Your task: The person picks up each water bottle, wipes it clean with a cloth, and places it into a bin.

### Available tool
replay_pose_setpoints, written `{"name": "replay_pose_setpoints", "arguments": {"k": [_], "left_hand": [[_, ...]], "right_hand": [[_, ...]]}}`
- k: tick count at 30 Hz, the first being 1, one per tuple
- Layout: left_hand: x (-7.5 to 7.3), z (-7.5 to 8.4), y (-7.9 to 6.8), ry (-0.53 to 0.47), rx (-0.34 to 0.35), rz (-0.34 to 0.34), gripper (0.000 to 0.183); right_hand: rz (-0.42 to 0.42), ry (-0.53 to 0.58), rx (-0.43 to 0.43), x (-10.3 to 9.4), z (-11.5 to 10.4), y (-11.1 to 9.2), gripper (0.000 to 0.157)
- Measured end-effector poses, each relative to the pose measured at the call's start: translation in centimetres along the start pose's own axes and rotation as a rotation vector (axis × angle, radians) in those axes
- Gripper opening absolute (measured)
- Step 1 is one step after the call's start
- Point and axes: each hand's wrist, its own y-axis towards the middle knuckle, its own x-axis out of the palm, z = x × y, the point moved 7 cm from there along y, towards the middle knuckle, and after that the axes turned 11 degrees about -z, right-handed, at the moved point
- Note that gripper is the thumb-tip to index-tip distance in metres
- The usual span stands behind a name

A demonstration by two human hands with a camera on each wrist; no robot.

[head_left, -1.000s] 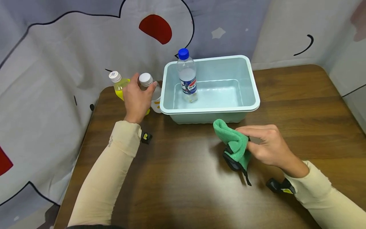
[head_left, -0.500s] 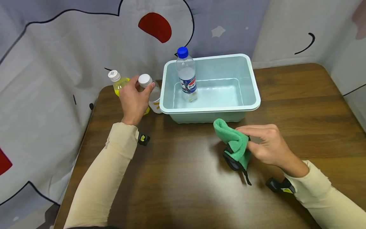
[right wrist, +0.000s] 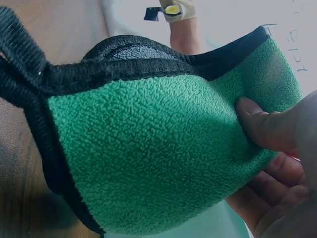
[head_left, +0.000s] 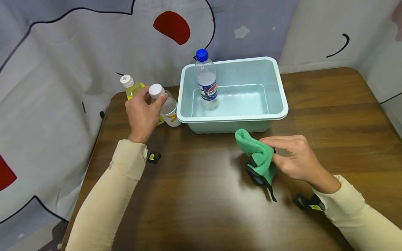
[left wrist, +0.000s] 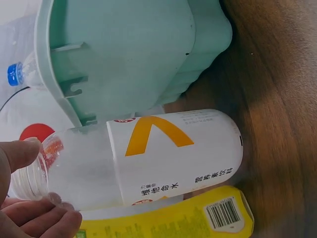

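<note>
My left hand [head_left: 142,113] grips a clear bottle [left wrist: 163,156] with a white label by its neck, thumb on one side and fingers on the other. Its white cap [head_left: 156,90] shows above the hand in the head view. Beside it stands a yellow-labelled bottle [head_left: 133,88], partly hidden by that hand. On the right, my right hand [head_left: 293,157] pinches a folded green cloth [head_left: 255,150] with black edging over the table. The thumb [right wrist: 267,124] presses on the cloth's face in the right wrist view.
A pale blue-green plastic tub [head_left: 232,119] stands at the back middle, close to the gripped bottle. A bottle with a blue cap [head_left: 208,82] stands upright inside it. The wooden table [head_left: 201,195] meets a printed curtain [head_left: 62,69] behind and at the left.
My left hand has drawn the white-capped bottle slightly toward me, and its top leans further left. The right hand and cloth stay in place.
</note>
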Motion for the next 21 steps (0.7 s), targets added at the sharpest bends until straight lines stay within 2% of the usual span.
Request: {"name": "replay_pose_setpoints", "arguments": {"k": [4, 10, 16, 21], "left_hand": [[-0.6, 0.1, -0.7, 0.007, 0.029, 0.009, 0.041], [-1.4, 0.2, -1.8, 0.043, 0.034, 0.022, 0.04], [-2.0, 0.5, -2.9, -0.015, 0.054, 0.021, 0.04], [-2.5, 0.5, -3.8, 0.003, 0.05, 0.026, 0.039]], "right_hand": [[-0.002, 0.007, -0.006, 0.0, 0.0, 0.0, 0.039], [0.013, 0.005, -0.032, -0.1, -0.2, 0.2, 0.038], [0.016, 0.011, -0.036, -0.1, -0.4, 0.2, 0.039], [0.017, 0.021, -0.04, 0.0, -0.6, 0.3, 0.038]]}}
